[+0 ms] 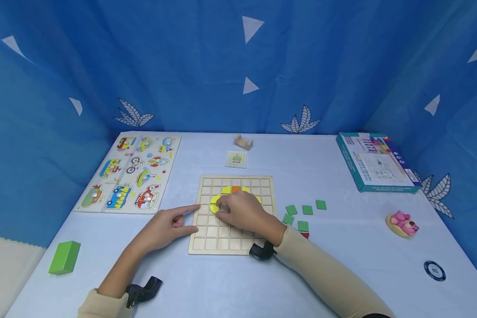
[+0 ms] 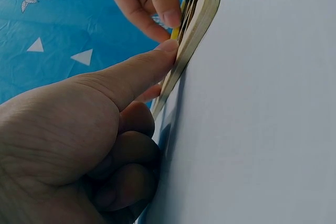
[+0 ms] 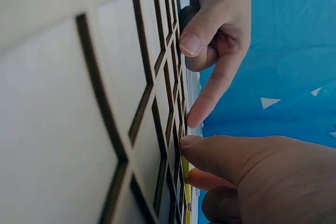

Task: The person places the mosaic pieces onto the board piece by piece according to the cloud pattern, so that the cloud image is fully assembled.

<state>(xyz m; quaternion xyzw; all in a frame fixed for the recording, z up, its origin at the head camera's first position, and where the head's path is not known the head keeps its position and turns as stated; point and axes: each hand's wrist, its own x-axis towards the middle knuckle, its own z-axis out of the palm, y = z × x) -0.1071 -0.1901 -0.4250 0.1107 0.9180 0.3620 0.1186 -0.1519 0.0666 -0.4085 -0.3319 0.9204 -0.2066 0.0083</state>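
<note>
Head: right hand (image 1: 242, 211) pinches yellow piece (image 1: 213, 207).
Left hand (image 1: 164, 228): fingers wide, board's (image 1: 200, 243) left edge.
Piece: likely placing; needs seating.

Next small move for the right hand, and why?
I'd likely have the right hand press the nearest yellow piece flat into the grid board before letting go. The hand is at that piece, and the left hand touches the board's left edge, which should help steady it. Whether the piece is fully seated isn't clear.
</note>
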